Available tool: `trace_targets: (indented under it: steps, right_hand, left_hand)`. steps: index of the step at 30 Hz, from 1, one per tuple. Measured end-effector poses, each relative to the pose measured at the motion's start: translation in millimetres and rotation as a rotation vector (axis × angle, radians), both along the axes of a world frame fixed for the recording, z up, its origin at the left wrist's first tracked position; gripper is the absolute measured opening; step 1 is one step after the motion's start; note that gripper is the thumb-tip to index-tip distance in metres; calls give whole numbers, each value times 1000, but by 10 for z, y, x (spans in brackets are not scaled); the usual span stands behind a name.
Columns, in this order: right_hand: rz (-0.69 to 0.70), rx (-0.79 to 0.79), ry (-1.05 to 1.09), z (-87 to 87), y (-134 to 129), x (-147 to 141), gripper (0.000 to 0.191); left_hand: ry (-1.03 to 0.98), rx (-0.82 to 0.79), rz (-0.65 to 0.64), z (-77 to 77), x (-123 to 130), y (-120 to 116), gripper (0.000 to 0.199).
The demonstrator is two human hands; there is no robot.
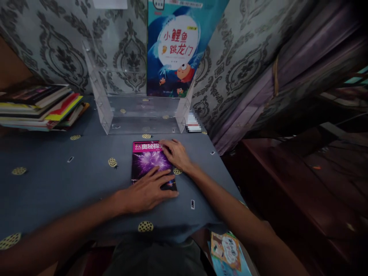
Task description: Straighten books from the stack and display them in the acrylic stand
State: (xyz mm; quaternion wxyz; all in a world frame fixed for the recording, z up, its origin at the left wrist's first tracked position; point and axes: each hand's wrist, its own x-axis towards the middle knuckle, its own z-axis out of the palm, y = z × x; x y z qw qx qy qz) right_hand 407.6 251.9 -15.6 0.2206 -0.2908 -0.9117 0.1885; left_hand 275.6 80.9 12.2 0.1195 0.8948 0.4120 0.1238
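Bare forearms (230,207), splayed left hand (146,190), right hand (174,152) on rectangular book (150,160)

Wall (241,50): grey, dark damask pattern, across the top
Curtain (253,96): purple, gathered, upper right
Table (86,180): blue-grey with yellow prints, middle and left
Furniture (276,184): dark red, lower right
Light: dim, darkest towards the right edge

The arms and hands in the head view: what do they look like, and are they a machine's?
No, a person's. The left arm and right arm are bare, no sleeves showing. The left hand and right hand wear no gloves; no watch, cables or markings show.
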Motion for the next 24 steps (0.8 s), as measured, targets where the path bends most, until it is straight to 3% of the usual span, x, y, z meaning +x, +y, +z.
trace_targets:
  steps: [7,24]
  right_hand:
    - [21,-9,10,-2,6,2,32]
    - [20,-5,38,-41,25,7,30]
  left_hand:
    - [-12,7,-3,37,-9,-4,38]
    - [-1,50,1,-60,-9,-12,42]
